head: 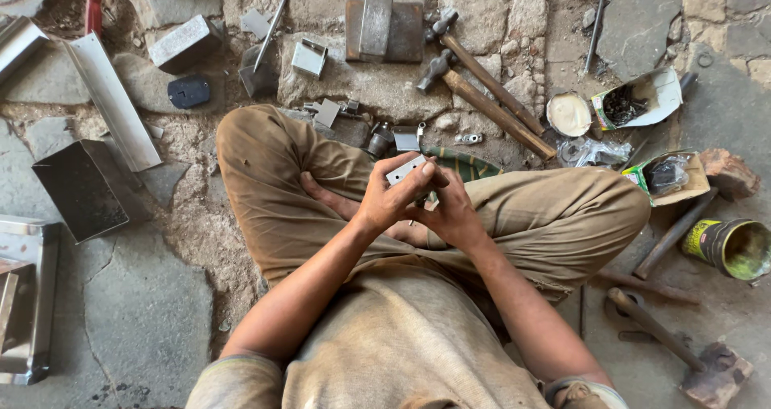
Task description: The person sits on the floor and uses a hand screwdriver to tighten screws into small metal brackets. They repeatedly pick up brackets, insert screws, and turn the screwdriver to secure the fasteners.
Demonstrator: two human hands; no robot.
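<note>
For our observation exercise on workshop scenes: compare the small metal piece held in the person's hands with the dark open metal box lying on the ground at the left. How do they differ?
The small metal piece is pale, shiny and flat-looking; the dark metal box is dull, blackish and hollow. The piece is far smaller. It is gripped between the left hand and right hand above the lap, while the box rests untouched on the stone floor. Both look like sheet metal.

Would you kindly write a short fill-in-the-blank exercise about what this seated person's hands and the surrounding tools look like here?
1. Both the left hand and the right hand grip one small piece of folded sheet ____.
2. Beyond the knees lie ____ hammers with wooden handles, side by side.
3. The person sits ____ on the stone floor.
4. The open tin can lies on the person's ____ side.

Missing words: metal; two; cross-legged; right
</note>
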